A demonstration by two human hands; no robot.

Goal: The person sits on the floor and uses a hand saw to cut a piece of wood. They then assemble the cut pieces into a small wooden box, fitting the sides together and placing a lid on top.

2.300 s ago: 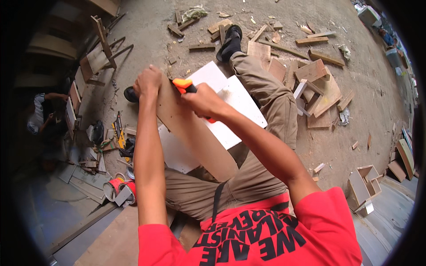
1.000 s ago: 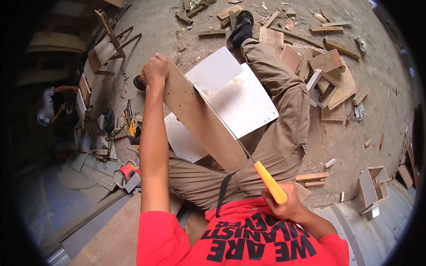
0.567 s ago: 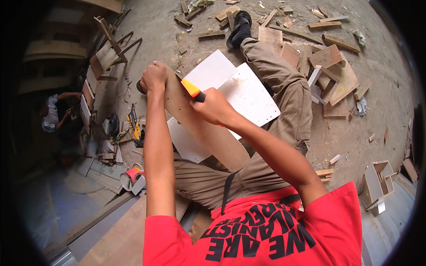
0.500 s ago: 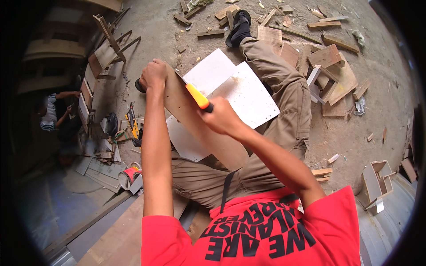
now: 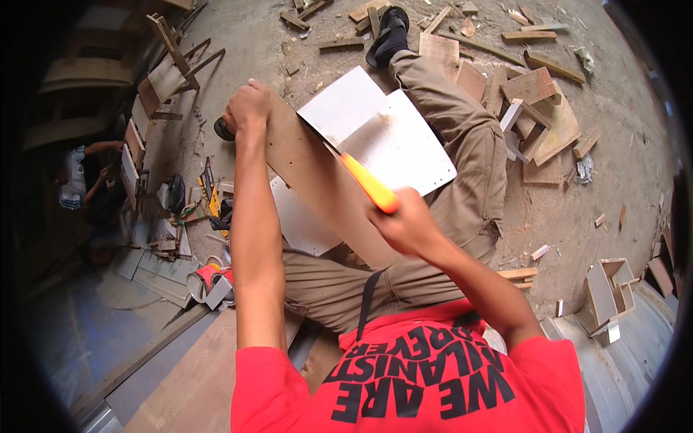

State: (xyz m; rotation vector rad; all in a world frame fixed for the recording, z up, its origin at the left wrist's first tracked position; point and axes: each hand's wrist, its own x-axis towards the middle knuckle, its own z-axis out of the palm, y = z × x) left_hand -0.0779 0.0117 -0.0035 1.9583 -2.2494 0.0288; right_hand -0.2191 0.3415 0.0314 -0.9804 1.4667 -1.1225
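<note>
I see left hand (image 5: 249, 106) clamped on board (image 5: 314, 177) | right hand (image 5: 406, 222) clenched round orange-handled tool (image 5: 367, 181) at board's edge | slack left grip might cause slipping

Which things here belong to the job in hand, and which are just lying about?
In the job:
orange-handled tool, in the right grip
brown board, in the left grip
possibly the white panels beside it

Lying about:
wood offcuts
small compartmented box
crumpled scrap

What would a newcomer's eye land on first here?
Probably the bright orange handle in the right grip, slanting near the picture's centre by the long brown board, whose far end the left grip clasps. Next come the red shirt at the bottom and the two white panels just right of the board.
</note>
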